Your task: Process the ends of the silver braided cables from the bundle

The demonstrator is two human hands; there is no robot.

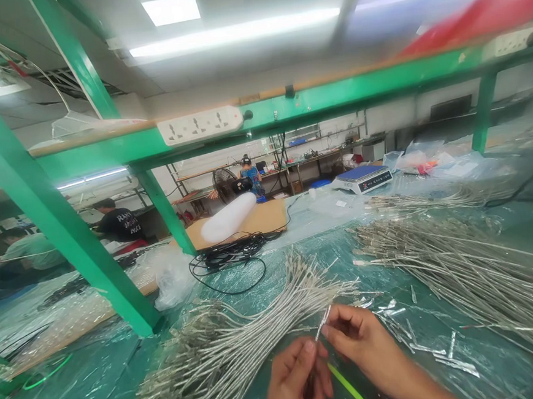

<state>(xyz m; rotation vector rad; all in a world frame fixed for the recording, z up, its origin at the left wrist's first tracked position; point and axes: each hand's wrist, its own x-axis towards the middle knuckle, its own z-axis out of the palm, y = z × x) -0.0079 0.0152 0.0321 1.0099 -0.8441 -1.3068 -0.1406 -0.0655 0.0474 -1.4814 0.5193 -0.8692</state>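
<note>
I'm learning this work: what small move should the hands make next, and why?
Perhaps tug lightly on the silvery strand with the right hand, which pinches its upper end; the left hand holds it lower down, and silvery scraps lie nearby.

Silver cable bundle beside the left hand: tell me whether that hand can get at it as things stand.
Probably yes: the left hand is right next to the silver cable bundle, with nothing visible between them, though it is occupied pinching a thin silver strand.
</note>
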